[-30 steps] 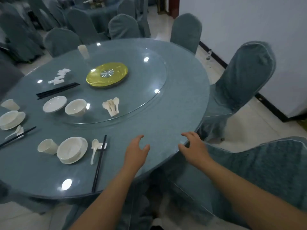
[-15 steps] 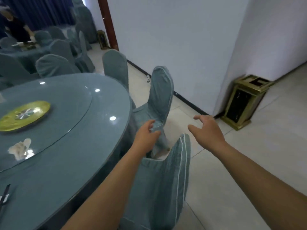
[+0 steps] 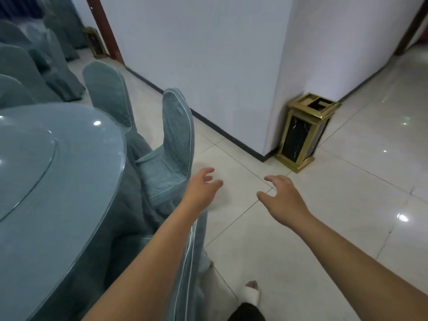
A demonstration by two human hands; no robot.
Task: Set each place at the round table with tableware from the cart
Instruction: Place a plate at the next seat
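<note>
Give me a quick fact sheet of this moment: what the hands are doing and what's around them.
left hand: empty, fingers loosely spread, held out over the floor
right hand: empty, fingers loosely spread, apart from the left
round table: at left, the visible part bare, glass turntable on top
covered chairs: blue-grey, tucked at the table's edge
bin: gold and black, on the floor at the wall corner
cart: not in view
tableware: none in view

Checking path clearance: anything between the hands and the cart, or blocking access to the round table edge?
The cart is not in view, so that path cannot be judged. Both hands, left hand and right hand, are empty over bare floor tiles. Covered chairs stand against the round table edge, between the person and the rim here.
</note>
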